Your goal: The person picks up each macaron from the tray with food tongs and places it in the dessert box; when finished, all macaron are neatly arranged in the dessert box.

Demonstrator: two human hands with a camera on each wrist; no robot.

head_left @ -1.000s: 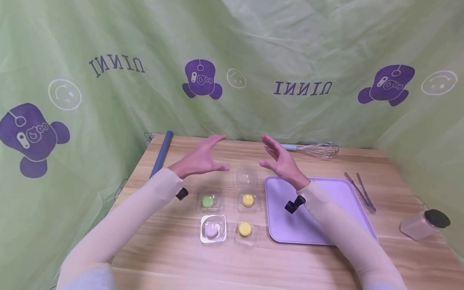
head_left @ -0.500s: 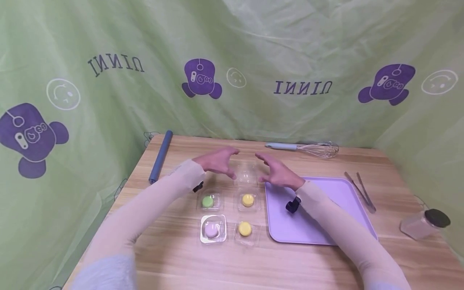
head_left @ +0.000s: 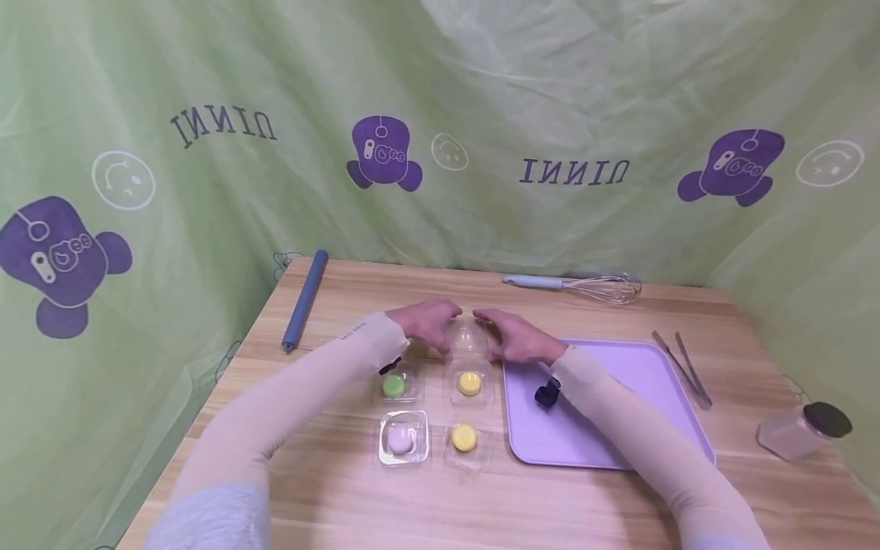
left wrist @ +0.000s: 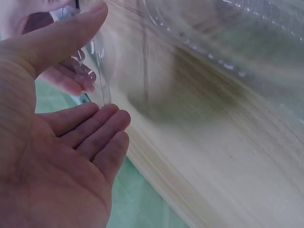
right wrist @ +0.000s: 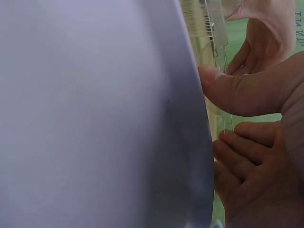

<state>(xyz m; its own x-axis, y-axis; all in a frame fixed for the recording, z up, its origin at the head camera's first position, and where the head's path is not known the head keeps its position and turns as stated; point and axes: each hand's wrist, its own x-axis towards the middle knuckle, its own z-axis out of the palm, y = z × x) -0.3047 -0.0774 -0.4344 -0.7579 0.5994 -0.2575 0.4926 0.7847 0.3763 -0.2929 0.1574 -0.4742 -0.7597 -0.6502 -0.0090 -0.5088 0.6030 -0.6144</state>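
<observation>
At the table's middle, the raised clear plastic lid (head_left: 470, 338) of a hinged box sits between my two hands. My left hand (head_left: 429, 322) is on its left side; in the left wrist view the fingers are nearly straight, with tips right at the clear plastic (left wrist: 102, 71). On the lid's right side is my right hand (head_left: 520, 337), its thumb and fingers spread apart at the plastic edge in the right wrist view. In front of the lid, a yellow macaron (head_left: 470, 383) lies in the box's base. The purple tray's edge (right wrist: 190, 95) hides part of the right wrist view.
Nearer boxes hold a green macaron (head_left: 393, 386), a pink macaron (head_left: 400, 439) and another yellow macaron (head_left: 464, 438). A purple tray (head_left: 612, 428) lies right, with tongs (head_left: 687, 370) and a black-lidded jar (head_left: 804, 431) beyond. A whisk (head_left: 574, 285) and a blue rod (head_left: 305, 302) lie further back.
Both hands have come down and closer together, from above the table to either side of the clear lid. The left hand moved right as well. The macarons have not moved.
</observation>
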